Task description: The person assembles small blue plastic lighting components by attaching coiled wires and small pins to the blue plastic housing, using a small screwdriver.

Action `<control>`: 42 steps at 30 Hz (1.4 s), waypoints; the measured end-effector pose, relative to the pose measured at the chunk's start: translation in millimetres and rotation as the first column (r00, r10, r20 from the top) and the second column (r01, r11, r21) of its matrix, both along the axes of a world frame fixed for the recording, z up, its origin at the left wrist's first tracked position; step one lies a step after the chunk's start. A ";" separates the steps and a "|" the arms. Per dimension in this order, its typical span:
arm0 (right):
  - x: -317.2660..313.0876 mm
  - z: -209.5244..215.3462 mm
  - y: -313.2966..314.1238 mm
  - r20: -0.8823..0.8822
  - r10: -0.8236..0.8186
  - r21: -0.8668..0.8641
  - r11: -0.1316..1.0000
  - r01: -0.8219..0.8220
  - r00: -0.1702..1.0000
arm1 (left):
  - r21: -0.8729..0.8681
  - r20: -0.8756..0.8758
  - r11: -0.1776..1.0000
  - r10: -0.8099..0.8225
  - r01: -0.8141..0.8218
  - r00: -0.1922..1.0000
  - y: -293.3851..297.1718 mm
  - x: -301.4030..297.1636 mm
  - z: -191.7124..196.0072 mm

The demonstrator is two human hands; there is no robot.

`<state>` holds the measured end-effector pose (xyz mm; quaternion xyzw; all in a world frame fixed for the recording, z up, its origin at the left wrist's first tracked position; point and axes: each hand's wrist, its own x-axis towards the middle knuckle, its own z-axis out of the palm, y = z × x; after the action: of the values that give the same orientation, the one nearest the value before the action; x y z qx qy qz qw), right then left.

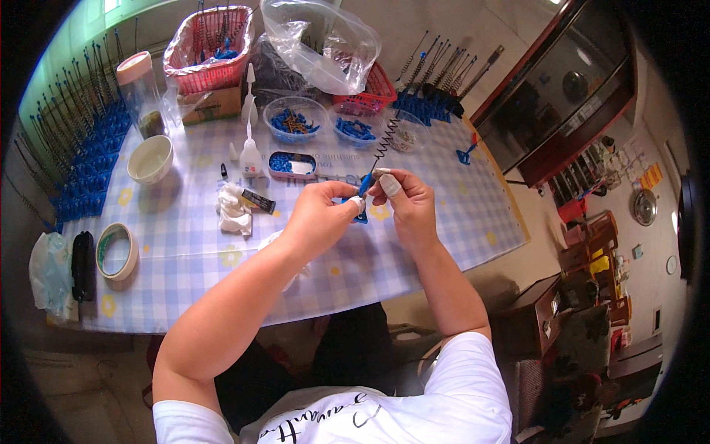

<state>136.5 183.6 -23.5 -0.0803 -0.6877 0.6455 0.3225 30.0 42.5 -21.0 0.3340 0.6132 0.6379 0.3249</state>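
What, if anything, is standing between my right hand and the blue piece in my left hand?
No object visibly does. Your left hand holds the blue piece, and your right hand is close beside its upper end, near the coiled wire. Only the white covering on your right thumb could come between; contact is unclear.

left of the hands [322,212], the tabletop [188,274] bears a bowl [151,177] behind a tape roll [133,255].

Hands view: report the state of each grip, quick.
Left hand: closed, holding the blue piece.
Right hand: curled in beside the coiled wire; whether it grips it cannot be told.
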 end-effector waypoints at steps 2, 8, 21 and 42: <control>-0.7 -0.7 0.9 0.012 -0.025 0.020 0.999 0.025 1.000 | -0.005 0.017 1.000 -0.005 0.005 1.000 -0.1 0.1 1.2; -3.1 1.7 -1.2 0.018 -0.055 0.009 0.998 0.055 0.998 | 0.016 0.058 1.000 -0.016 0.015 0.998 1.0 -1.9 -3.6; -0.2 1.9 0.6 0.070 0.076 0.044 0.996 -0.080 0.995 | -0.050 -0.018 0.998 -0.025 0.024 1.000 -2.2 1.9 2.5; 0.6 0.4 0.6 0.019 0.058 0.218 0.974 -0.061 0.998 | 0.031 -0.305 0.993 0.115 -0.111 0.945 1.0 1.4 -5.3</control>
<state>137.1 184.3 -23.1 -0.0276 -0.7586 0.5747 0.3057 31.4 43.5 -26.3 0.3954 0.6700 0.5999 0.1866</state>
